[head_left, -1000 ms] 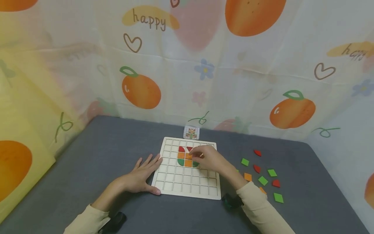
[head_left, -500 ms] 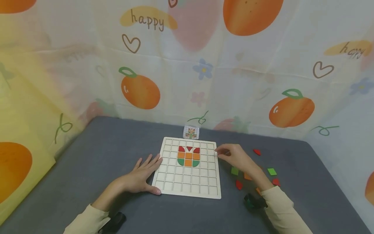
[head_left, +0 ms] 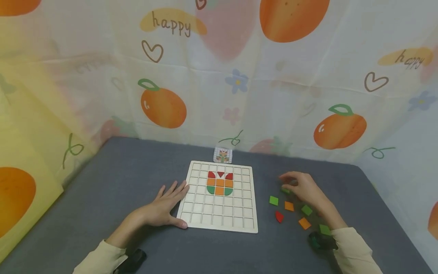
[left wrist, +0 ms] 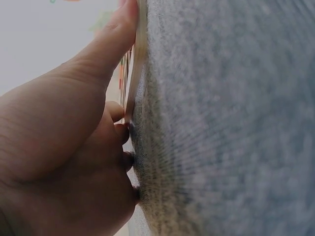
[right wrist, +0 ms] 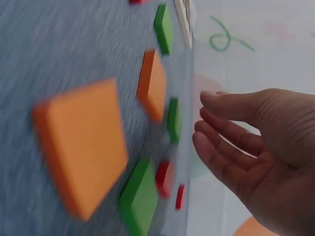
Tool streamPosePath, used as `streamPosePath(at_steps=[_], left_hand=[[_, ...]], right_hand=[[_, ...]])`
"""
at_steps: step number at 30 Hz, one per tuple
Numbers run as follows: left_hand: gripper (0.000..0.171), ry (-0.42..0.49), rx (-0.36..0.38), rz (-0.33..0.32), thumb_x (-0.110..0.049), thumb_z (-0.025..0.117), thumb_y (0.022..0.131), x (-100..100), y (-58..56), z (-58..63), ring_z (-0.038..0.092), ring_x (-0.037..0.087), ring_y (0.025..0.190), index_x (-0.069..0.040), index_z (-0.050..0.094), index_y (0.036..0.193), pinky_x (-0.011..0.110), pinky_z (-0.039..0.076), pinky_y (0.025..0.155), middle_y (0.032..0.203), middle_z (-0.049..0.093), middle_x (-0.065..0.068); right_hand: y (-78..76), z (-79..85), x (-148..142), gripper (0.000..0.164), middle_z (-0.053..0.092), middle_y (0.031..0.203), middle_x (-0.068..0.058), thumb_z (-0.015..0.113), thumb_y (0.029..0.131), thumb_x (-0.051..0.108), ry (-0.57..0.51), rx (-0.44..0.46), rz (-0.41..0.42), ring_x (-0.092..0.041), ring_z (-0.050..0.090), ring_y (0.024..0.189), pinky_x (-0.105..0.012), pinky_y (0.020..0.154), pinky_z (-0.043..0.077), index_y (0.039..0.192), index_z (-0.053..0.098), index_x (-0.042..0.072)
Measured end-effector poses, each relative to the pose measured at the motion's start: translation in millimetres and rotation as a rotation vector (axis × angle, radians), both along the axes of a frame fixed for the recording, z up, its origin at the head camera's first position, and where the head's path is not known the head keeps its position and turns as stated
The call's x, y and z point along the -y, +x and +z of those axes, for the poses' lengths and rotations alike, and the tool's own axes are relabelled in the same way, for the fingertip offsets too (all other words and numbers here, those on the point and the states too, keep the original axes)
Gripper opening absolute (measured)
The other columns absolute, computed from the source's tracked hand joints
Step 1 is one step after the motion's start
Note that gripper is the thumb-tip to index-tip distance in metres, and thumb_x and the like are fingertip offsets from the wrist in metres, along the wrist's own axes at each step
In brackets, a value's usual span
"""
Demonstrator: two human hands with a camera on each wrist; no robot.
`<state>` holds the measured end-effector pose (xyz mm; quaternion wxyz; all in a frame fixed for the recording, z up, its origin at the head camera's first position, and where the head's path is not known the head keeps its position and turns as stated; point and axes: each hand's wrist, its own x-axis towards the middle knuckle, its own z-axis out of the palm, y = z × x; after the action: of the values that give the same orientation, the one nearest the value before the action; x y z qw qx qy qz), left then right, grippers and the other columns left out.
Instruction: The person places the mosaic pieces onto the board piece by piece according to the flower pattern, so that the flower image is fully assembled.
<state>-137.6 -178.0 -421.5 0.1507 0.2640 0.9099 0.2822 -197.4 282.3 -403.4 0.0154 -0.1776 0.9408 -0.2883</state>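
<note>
A white gridded board point(head_left: 219, 213) lies on the table, with red, orange and green tiles forming a small figure in its upper middle; one orange tile point(head_left: 219, 191) is at the bottom of that figure. My left hand point(head_left: 164, 207) rests along the board's left edge, fingers spread and thumb at the lower left corner. Over the loose tiles to the right hovers my right hand point(head_left: 304, 186), fingers gently bent and nothing between them. Just under its fingertips a green tile point(head_left: 285, 190) is partly covered. In the right wrist view that hand point(right wrist: 256, 147) stays above the tiles.
Several loose tiles lie right of the board, among them a green square point(head_left: 273, 200), a red piece point(head_left: 279, 217) and an orange square point(head_left: 304, 223). A small pattern card point(head_left: 222, 155) sits behind the board. A printed cloth point(head_left: 205, 95) hangs at the back.
My right hand has left the board and moved right over the loose tiles. A red piece now shows at the figure's upper right. Another red piece lies nearer the board. My left hand stays put.
</note>
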Motion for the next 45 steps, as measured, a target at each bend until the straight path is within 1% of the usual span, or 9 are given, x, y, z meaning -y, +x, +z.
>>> streamPosePath(at_steps=[3,7,14,19,23,30,35,41,45], left_hand=[[0.114,0.0,-0.003,-0.002,-0.053,0.078,0.075,0.3,0.1,-1.0,-0.002,0.047,0.146,0.002,0.017,0.155,0.068,-0.007,0.11,0.162,0.008,0.021],[0.114,-0.002,-0.009,-0.001,-0.054,0.078,0.075,0.2,-0.6,-2.0,-0.002,0.047,0.147,0.0,0.017,0.155,0.067,-0.007,0.11,0.162,0.008,0.02],[0.115,-0.001,-0.004,0.004,-0.054,0.078,0.075,2.3,-0.8,-1.6,-0.002,0.046,0.147,0.0,0.017,0.155,0.067,-0.007,0.11,0.162,0.008,0.02],[0.115,-0.002,-0.005,-0.003,-0.055,0.078,0.075,1.3,-1.1,-1.3,-0.002,0.046,0.147,0.0,0.017,0.156,0.067,-0.007,0.11,0.163,0.008,0.019],[0.114,0.002,-0.004,-0.005,-0.054,0.078,0.075,-0.4,-1.1,-0.9,-0.003,0.046,0.147,0.0,0.017,0.156,0.067,-0.007,0.11,0.163,0.008,0.019],[0.114,-0.004,-0.006,-0.004,-0.053,0.078,0.075,0.9,-0.8,-0.9,-0.002,0.046,0.147,0.0,0.017,0.155,0.067,-0.007,0.11,0.162,0.008,0.02],[0.115,-0.004,-0.003,-0.001,-0.053,0.078,0.075,1.7,-0.7,-1.0,-0.002,0.046,0.147,0.0,0.017,0.155,0.067,-0.007,0.11,0.162,0.008,0.021],[0.115,-0.005,0.0,-0.002,-0.053,0.079,0.075,1.6,-1.1,-1.5,-0.003,0.046,0.147,0.001,0.017,0.155,0.067,-0.008,0.11,0.162,0.007,0.02],[0.115,-0.006,0.0,0.0,-0.052,0.079,0.075,1.4,-0.9,-1.3,-0.003,0.046,0.147,0.001,0.017,0.155,0.067,-0.008,0.11,0.162,0.007,0.021]], right_hand=[[2.9,-1.6,-8.6,0.031,0.068,0.115,-0.015,0.071,0.09,0.009,0.02,0.02,-0.007,-0.033,0.066,0.103,-0.042,0.079,0.056,0.12,0.067,0.004],[4.9,-6.1,-15.8,0.031,0.068,0.115,-0.014,0.072,0.088,0.008,0.031,0.019,-0.004,-0.033,0.066,0.103,-0.041,0.079,0.056,0.119,0.068,0.005],[5.1,-10.8,-14.1,0.032,0.068,0.113,-0.014,0.074,0.085,0.004,-0.008,-0.002,-0.011,-0.031,0.066,0.1,-0.038,0.076,0.057,0.117,0.069,0.004],[6.5,-11.2,-13.5,0.031,0.069,0.111,-0.011,0.075,0.084,0.002,-0.021,-0.027,-0.033,-0.027,0.068,0.094,-0.035,0.072,0.057,0.115,0.07,0.005],[7.5,-8.9,-14.0,0.028,0.07,0.109,-0.012,0.073,0.085,0.001,-0.036,-0.034,-0.039,-0.027,0.069,0.092,-0.035,0.072,0.057,0.113,0.07,0.005],[8.1,1.5,-7.3,0.026,0.071,0.102,-0.009,0.071,0.086,-0.001,-0.01,-0.052,-0.023,-0.025,0.067,0.091,-0.038,0.074,0.057,0.112,0.07,0.003],[10.0,7.3,2.7,0.026,0.07,0.103,-0.01,0.07,0.087,-0.002,-0.036,-0.054,0.02,-0.026,0.067,0.092,-0.036,0.074,0.057,0.113,0.07,0.001],[9.5,6.8,15.2,0.027,0.071,0.101,-0.01,0.071,0.085,-0.003,-0.036,-0.068,0.063,-0.025,0.067,0.09,-0.037,0.077,0.057,0.112,0.07,-0.001],[9.3,6.2,23.4,0.027,0.071,0.1,-0.009,0.072,0.085,-0.002,-0.049,-0.067,0.075,-0.024,0.067,0.089,-0.035,0.076,0.057,0.112,0.07,-0.001]])
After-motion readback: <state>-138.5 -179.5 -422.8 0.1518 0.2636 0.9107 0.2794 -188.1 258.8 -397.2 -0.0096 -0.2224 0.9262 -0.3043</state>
